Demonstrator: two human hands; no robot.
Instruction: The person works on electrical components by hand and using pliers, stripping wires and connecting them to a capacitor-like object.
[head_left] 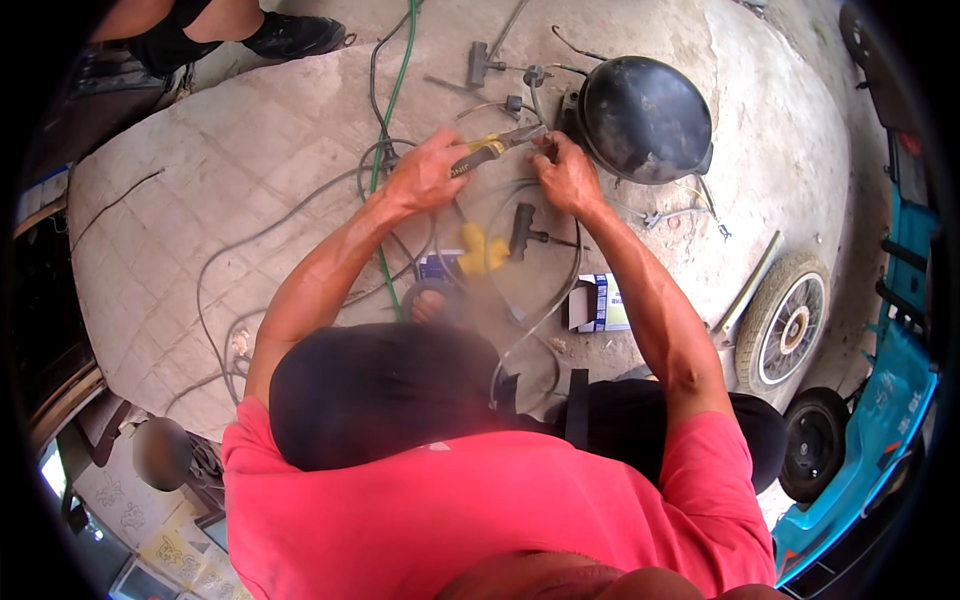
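Observation:
My left hand (pixel 425 175) is closed around a pair of pliers (pixel 503 143) with yellow and dark handles. Their jaws point right, toward the fingertips of my right hand (pixel 568 178). Those fingers are pinched together at the jaws; what they grip is too small to make out. Just right of them a round black metal compressor-like housing (pixel 645 120) rests on the floor, thin tubes and wires running from it. Below my hands lie a black T-handled tool (pixel 522 232) and a blurred yellow object (pixel 482 250).
Dark cables and a green hose (pixel 405 65) cross the concrete floor. Another T-handled tool (pixel 478 64) lies farther off. A white and blue box (pixel 600 303) sits near my right forearm, with a spoked wheel (pixel 790 320) beyond. Another person's shoe (pixel 295 35) shows at upper left.

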